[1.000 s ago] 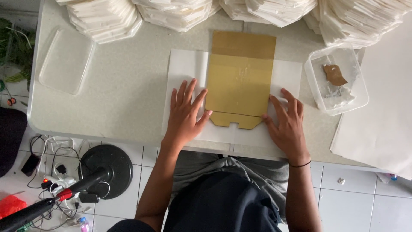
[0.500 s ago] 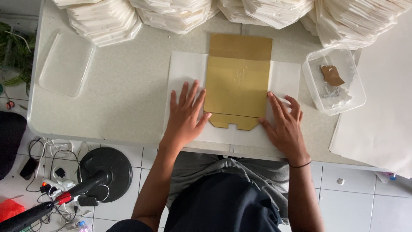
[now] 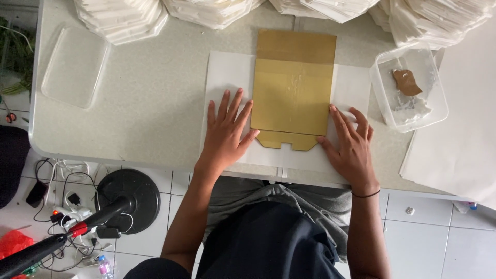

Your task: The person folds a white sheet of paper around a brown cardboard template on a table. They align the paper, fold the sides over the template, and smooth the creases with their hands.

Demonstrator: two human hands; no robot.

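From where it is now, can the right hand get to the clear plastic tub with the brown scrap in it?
Probably yes. The right hand lies flat on the white sheet beside the gold card; the tub stands open just up and to its right, with only bare table between.

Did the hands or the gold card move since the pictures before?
Hardly. The left hand and right hand lie flat on the white sheet, one at each side of the gold card, just as before. The right hand slid a touch closer to the card's lower corner. Nothing was picked up or let go. The clear tub and lid stayed put.
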